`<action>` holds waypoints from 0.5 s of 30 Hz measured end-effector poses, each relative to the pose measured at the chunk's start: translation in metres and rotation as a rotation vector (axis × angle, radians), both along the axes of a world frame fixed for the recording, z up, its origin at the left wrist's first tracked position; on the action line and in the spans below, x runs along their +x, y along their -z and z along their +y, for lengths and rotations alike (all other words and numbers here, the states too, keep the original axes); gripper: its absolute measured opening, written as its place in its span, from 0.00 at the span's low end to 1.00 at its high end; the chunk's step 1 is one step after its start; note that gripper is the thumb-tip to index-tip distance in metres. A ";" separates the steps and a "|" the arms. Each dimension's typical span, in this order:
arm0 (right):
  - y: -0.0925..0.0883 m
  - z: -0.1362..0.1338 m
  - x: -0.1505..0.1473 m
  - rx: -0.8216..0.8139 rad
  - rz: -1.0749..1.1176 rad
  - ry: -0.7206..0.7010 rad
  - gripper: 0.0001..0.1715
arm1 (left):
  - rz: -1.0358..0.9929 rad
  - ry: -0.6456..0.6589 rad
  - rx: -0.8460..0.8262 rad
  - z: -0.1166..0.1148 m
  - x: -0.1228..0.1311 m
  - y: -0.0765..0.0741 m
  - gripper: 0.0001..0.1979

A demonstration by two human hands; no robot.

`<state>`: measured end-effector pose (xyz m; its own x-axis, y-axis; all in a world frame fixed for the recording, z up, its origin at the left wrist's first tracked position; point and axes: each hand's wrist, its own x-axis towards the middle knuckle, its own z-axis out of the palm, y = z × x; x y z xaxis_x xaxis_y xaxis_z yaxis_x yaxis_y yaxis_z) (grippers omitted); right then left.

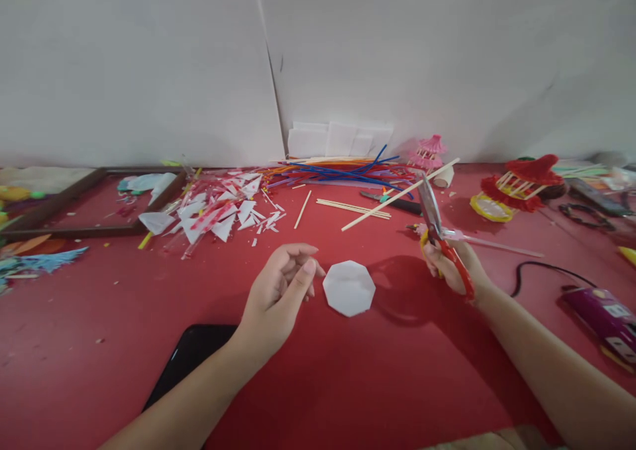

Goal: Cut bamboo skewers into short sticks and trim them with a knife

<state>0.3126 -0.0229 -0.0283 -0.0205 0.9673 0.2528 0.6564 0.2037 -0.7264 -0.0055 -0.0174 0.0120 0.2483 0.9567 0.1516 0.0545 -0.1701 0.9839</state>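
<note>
A white octagonal paper piece (349,289) lies flat in the middle of the red table. Just left of it is my left hand (283,291), fingers loosely curled and slightly apart, with nothing seen in them. My right hand (454,264) grips scissors (431,208) with red and yellow handles, raised to the right of the paper. Their blades point up and away from me, close together. Behind the blades runs a long wooden stick (372,206). Several thinner sticks (352,207) and black-handled pliers (397,203) lie beyond the paper.
Paper scraps (218,211) are heaped at the back left, near a dark wooden frame (74,231). Pipe cleaners (342,171) lie along the wall. Small pink (430,148) and red models (527,181) stand back right. A black phone-like slab (191,357) and purple corded device (599,317) flank me.
</note>
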 end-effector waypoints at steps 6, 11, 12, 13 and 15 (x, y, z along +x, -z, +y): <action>0.011 0.016 0.010 0.101 0.187 0.028 0.28 | 0.065 -0.022 0.039 0.004 -0.002 0.006 0.08; 0.007 0.026 0.006 0.161 0.264 0.061 0.30 | 0.077 -0.015 0.034 0.005 -0.002 0.006 0.08; 0.006 0.028 0.005 0.172 0.272 0.069 0.30 | 0.077 -0.012 0.033 0.005 -0.002 0.006 0.08; 0.006 0.030 0.005 0.182 0.278 0.076 0.31 | 0.075 -0.010 0.031 0.005 -0.002 0.006 0.08; 0.006 0.030 0.005 0.195 0.281 0.090 0.31 | 0.069 -0.010 0.033 0.005 -0.003 0.005 0.08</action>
<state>0.3181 0.0075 -0.0345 0.1586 0.8953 0.4162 0.4582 0.3067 -0.8343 -0.0081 -0.0124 0.0072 0.2498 0.9540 0.1656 0.1236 -0.2011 0.9717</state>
